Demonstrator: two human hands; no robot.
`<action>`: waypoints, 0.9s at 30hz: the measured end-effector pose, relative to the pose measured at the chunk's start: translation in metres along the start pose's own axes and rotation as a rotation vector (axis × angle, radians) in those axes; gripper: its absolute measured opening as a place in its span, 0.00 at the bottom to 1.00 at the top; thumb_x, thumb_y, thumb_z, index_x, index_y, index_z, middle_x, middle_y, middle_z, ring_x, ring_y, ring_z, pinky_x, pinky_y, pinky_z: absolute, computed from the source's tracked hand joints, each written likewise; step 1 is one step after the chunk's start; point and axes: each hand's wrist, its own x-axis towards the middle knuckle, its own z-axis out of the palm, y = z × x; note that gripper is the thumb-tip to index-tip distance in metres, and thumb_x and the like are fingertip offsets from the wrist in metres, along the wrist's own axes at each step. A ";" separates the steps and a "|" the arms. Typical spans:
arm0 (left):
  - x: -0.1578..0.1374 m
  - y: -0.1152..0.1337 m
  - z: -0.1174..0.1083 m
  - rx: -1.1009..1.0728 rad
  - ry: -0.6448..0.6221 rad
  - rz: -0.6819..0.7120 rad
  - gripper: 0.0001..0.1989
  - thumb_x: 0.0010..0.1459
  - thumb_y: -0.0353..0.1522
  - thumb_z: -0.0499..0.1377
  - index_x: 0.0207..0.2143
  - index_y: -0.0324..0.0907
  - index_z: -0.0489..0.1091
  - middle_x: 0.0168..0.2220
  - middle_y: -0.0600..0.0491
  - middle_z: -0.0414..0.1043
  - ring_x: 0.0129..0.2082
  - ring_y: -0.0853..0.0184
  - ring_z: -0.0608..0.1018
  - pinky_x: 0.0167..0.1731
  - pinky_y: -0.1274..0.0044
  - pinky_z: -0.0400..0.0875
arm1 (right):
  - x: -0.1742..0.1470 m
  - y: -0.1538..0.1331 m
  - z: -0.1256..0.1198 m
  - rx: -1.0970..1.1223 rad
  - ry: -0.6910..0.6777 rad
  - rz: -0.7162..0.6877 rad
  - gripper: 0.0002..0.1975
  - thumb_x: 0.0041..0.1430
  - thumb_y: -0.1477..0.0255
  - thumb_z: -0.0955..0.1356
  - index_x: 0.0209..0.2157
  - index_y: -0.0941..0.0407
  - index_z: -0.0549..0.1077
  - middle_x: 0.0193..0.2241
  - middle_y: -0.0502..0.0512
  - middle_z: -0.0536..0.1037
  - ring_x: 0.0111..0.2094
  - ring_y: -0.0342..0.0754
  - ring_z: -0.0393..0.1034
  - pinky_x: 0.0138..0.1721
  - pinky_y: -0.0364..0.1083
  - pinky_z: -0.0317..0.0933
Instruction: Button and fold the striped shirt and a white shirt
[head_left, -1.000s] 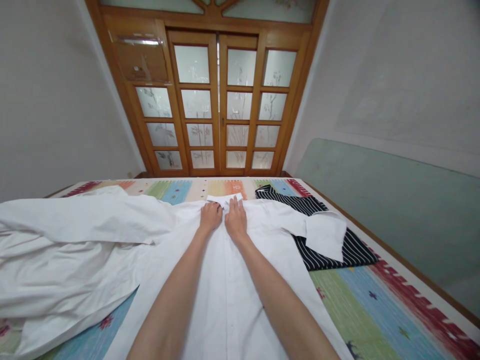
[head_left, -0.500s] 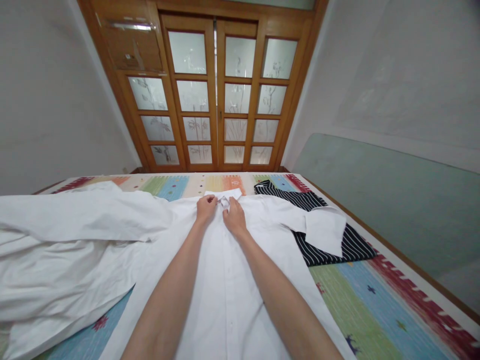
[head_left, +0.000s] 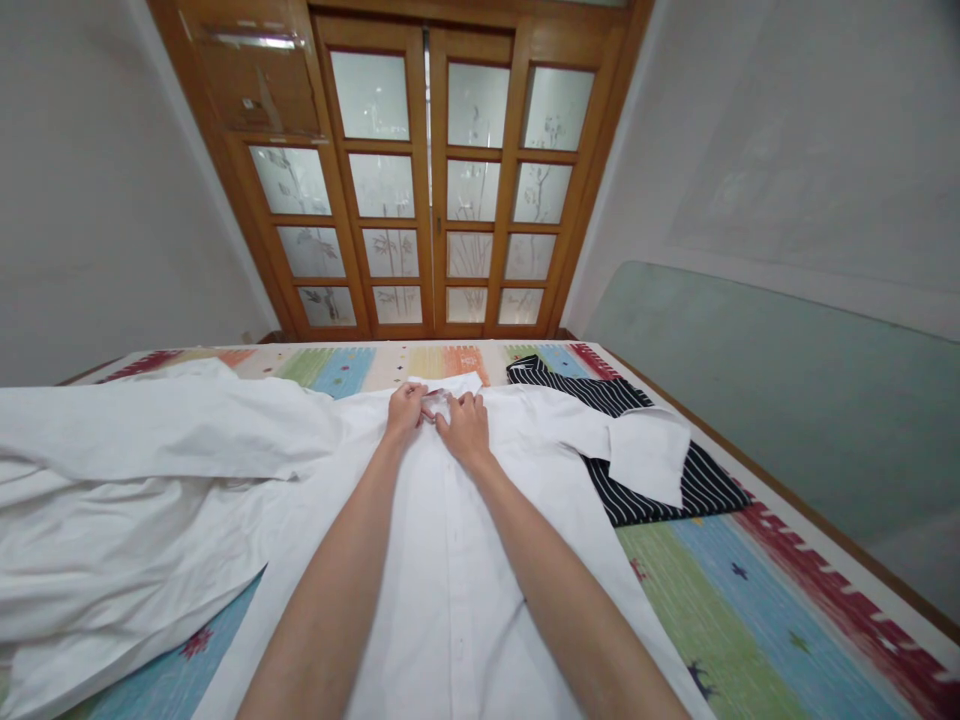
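Observation:
A white button-up shirt (head_left: 420, 580) lies spread front side up, its collar (head_left: 457, 382) pointing away from me. At the neck opening, my left hand (head_left: 407, 408) has its fingers closed on the left side of the collar. Close beside it, my right hand (head_left: 465, 428) pinches the collar's right front edge with bent fingers. A small gap of folded fabric shows between the two hands. The fingertips partly hide the collar button area. The shirt's right sleeve (head_left: 649, 455) is bent with its end lying over a striped garment.
A black-and-white striped garment (head_left: 720, 480) lies folded to the right. More crumpled white cloth (head_left: 142, 540) covers the left side. Beneath is a colourful patterned cover (head_left: 705, 610). A pale green panel (head_left: 765, 400) stands along the right; wooden glass doors (head_left: 431, 200) are beyond.
Both hands remain at the collar. My left hand has shifted slightly left, and its fingers now reach in toward the right hand; the collar fabric between them has opened a little.

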 end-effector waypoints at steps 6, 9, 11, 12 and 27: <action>-0.005 0.004 -0.001 0.022 -0.038 0.036 0.08 0.51 0.38 0.57 0.29 0.43 0.65 0.07 0.63 0.59 0.05 0.71 0.63 0.09 0.83 0.51 | 0.000 -0.001 -0.001 -0.050 -0.074 0.001 0.20 0.62 0.62 0.64 0.52 0.56 0.72 0.46 0.64 0.70 0.50 0.59 0.59 0.48 0.53 0.55; -0.007 0.005 0.000 0.035 -0.032 0.068 0.08 0.50 0.38 0.57 0.26 0.43 0.64 0.06 0.63 0.57 0.05 0.71 0.62 0.09 0.83 0.52 | 0.001 0.000 0.000 -0.065 -0.077 -0.005 0.19 0.62 0.62 0.64 0.51 0.56 0.72 0.46 0.64 0.70 0.49 0.59 0.59 0.48 0.53 0.55; -0.008 0.005 0.000 0.048 -0.018 0.093 0.08 0.49 0.38 0.57 0.26 0.43 0.64 0.06 0.63 0.57 0.05 0.71 0.61 0.09 0.82 0.52 | 0.002 -0.001 0.001 -0.074 -0.081 0.003 0.18 0.62 0.63 0.63 0.50 0.56 0.72 0.46 0.64 0.70 0.50 0.59 0.58 0.47 0.53 0.56; -0.008 0.005 0.001 0.056 -0.011 0.105 0.08 0.49 0.38 0.57 0.26 0.43 0.65 0.07 0.63 0.57 0.05 0.71 0.62 0.09 0.82 0.52 | 0.002 -0.001 0.001 -0.079 -0.087 0.009 0.18 0.63 0.64 0.63 0.49 0.56 0.73 0.46 0.64 0.70 0.50 0.58 0.58 0.47 0.53 0.56; 0.003 -0.005 0.004 0.569 -0.075 0.357 0.09 0.49 0.27 0.56 0.24 0.42 0.76 0.31 0.51 0.78 0.37 0.63 0.75 0.46 0.73 0.68 | 0.011 0.013 0.010 0.139 -0.058 0.127 0.19 0.63 0.75 0.60 0.52 0.52 0.75 0.45 0.61 0.73 0.48 0.54 0.63 0.47 0.49 0.57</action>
